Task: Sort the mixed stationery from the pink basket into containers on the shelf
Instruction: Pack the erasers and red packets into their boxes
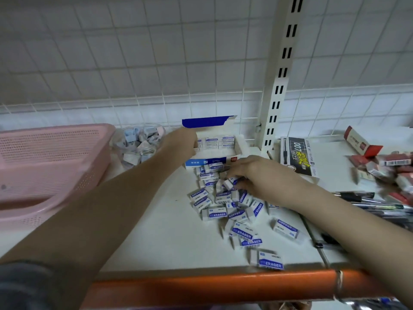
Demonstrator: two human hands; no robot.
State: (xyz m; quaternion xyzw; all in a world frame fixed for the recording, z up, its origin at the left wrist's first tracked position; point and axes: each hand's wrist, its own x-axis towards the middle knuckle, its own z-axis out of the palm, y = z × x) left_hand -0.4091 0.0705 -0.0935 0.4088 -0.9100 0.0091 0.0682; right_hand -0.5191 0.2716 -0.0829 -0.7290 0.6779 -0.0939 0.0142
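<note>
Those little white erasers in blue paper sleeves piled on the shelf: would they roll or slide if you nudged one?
Probably slide, not roll: each white eraser in a blue paper sleeve is a flat-sided block lying still. It seems light, since the right hand lifts one with its fingers alone. Stacked ones may topple.

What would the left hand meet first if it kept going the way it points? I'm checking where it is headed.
Most likely the open eraser box: the left hand already reaches its left edge, pointing at the erasers stacked inside. Whether it touches the box yet is unclear.
</note>
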